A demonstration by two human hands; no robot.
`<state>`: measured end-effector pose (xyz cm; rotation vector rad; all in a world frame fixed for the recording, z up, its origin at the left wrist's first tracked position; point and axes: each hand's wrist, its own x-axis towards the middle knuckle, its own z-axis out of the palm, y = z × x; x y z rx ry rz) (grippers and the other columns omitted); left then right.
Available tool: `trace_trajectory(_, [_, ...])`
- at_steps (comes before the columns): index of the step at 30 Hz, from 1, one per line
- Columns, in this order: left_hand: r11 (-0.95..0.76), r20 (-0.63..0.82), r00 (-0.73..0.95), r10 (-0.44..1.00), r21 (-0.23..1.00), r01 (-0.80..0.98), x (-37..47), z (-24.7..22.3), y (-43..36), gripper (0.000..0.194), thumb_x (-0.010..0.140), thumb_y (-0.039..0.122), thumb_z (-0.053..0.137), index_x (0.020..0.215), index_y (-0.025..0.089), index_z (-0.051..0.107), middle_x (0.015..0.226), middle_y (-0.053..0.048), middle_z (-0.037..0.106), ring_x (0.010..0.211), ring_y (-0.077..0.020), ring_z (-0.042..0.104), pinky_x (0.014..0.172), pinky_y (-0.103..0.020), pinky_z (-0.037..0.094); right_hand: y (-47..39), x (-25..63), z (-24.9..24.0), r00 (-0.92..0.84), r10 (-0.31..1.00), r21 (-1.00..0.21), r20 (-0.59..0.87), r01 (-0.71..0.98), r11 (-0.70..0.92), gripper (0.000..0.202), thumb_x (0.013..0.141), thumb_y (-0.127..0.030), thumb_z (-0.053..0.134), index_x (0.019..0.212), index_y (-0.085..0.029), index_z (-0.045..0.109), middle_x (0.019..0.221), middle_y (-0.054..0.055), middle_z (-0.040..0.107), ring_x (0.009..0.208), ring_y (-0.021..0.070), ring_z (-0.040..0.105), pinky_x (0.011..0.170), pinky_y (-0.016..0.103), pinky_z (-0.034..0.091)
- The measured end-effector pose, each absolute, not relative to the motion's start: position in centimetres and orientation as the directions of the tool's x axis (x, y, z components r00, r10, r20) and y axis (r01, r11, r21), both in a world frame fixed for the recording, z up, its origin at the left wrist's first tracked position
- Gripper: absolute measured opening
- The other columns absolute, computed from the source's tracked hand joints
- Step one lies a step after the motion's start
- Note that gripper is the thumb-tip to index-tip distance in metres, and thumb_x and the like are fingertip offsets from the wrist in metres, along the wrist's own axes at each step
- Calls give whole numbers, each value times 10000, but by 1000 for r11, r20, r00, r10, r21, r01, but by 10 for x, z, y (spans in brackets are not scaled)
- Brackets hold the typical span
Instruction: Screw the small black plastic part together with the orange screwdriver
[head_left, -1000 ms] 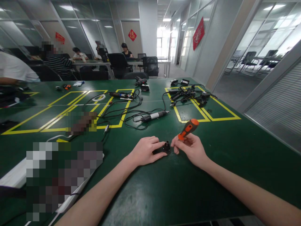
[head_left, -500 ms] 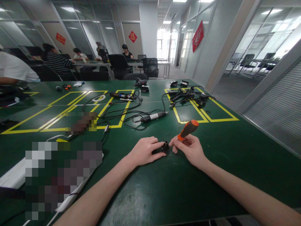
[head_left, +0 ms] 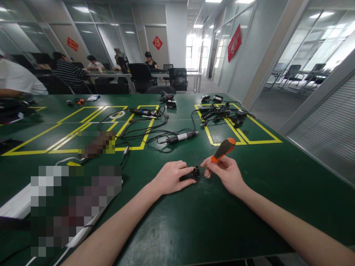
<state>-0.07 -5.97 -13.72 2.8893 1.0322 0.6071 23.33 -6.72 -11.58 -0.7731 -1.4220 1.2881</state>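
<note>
My left hand point(head_left: 174, 177) rests on the green table, its thumb and forefinger closed around a small black cylindrical part point(head_left: 196, 173). That part stands upright, with a narrower round neck on a wider base. Just to its right, my right hand point(head_left: 226, 173) grips a screwdriver point(head_left: 223, 149) with an orange and dark grey handle. The handle leans up to the right, and the shaft points down towards the left, near the black part. Whether the tip touches the part is too small to tell.
Beyond my hands lies a corded electric screwdriver point(head_left: 181, 137) with its black cable. Further right is a heap of black cables and tools point(head_left: 219, 112). A cordless drill point(head_left: 166, 97) lies at the far edge. Yellow tape point(head_left: 144, 137) marks rectangles on the table point(head_left: 172, 229). Blurred-out items lie at left.
The screwdriver handle has tipped slightly further right and up, along with my right hand. My left hand keeps the black part in the same place.
</note>
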Motion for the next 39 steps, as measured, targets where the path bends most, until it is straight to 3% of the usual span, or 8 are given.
trace_trajectory(3, [-782,361,703,612,149,605,-1,-138,-60,377,1003,508,568,1173,201,704,873,-35,664,753,-165,607,649,-277,428,-66,234,-115,-276,927,-965,252,-146,219,240,825,-399,831,823,-170,762,722,38,729,545,141,646,568,301,576])
trace_trajectory(9, [-781,346,709,615,139,609,0,-137,-60,366,1011,504,554,1145,199,707,856,-33,647,763,-166,607,650,-282,426,-70,230,-117,-318,909,-951,268,-239,196,271,900,-442,748,990,-188,719,840,67,779,614,168,711,607,329,616])
trace_trajectory(15, [-783,355,707,612,148,604,-1,-136,-60,360,1008,501,562,1154,202,699,850,-31,642,764,-165,610,643,-279,427,-74,228,-117,-283,916,-956,283,-159,246,216,857,-381,801,848,-186,709,806,54,756,597,149,667,599,312,601])
trace_trajectory(23, [-781,351,706,615,148,607,0,-138,-60,361,1011,502,553,1141,200,703,854,-33,643,769,-168,610,651,-283,427,-73,227,-121,-295,913,-951,280,-217,221,244,898,-405,752,1007,-190,711,849,53,754,615,154,687,605,317,606])
trace_trajectory(28, [-779,353,702,619,159,607,0,-138,-60,359,1007,499,563,1160,203,699,853,-31,636,762,-164,607,644,-283,427,-74,225,-121,-244,931,-957,272,-167,236,211,869,-381,785,871,-192,692,817,48,762,589,138,656,606,305,595])
trace_trajectory(33, [-776,352,699,622,163,609,0,-138,-60,349,1002,500,571,1086,193,713,845,-32,635,749,-161,604,635,-285,428,-74,226,-117,-291,917,-959,274,-151,239,259,904,-443,730,895,-184,727,776,39,709,589,149,640,592,316,579])
trace_trajectory(39, [-776,353,698,623,167,608,0,-138,-61,373,1010,507,552,1173,206,702,859,-38,651,762,-166,611,639,-269,422,-74,228,-121,-211,945,-965,249,-137,223,259,768,-381,867,875,-200,714,775,23,708,615,144,624,618,302,572])
